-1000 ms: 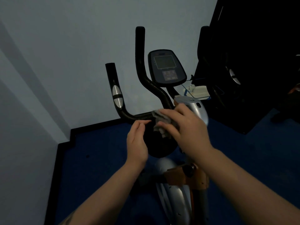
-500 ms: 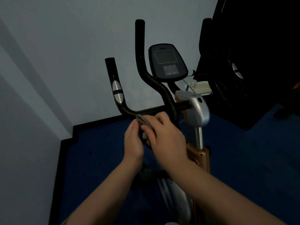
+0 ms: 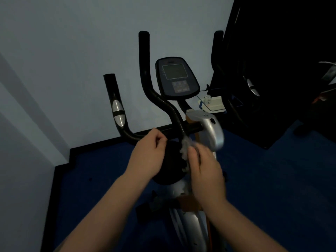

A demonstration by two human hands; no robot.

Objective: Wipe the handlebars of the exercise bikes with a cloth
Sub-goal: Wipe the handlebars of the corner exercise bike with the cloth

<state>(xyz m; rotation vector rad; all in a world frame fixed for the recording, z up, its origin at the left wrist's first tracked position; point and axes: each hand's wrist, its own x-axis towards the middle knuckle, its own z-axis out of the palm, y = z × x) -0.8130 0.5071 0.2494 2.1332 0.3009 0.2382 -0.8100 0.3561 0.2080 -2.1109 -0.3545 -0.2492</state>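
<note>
Hands first: both forearms come up from the bottom of the frame, side by side in front of the exercise bike [image 3: 196,224]. The left hand [image 3: 147,157] sits just below the black handlebar [image 3: 145,136], near the bend of the left horn; its fingers are curled into a loose fist, and I can't make out anything held in that grip. The right hand [image 3: 205,171] is a bit blurry, but its grip is closed around a pale, crumpled cloth [image 3: 184,151]. The cloth pokes out at the fingertips and sits right at the foot of the curved inner bar, just beside the silver housing [image 3: 212,128].

As for writing, the console [image 3: 177,78] above the bars has a grey screen and a button panel, but it's too dark and small to read any brand or label. The left horn carries a silver sensor pad [image 3: 117,113], no markings I can see. Blue floor [image 3: 272,179] underneath.
</note>
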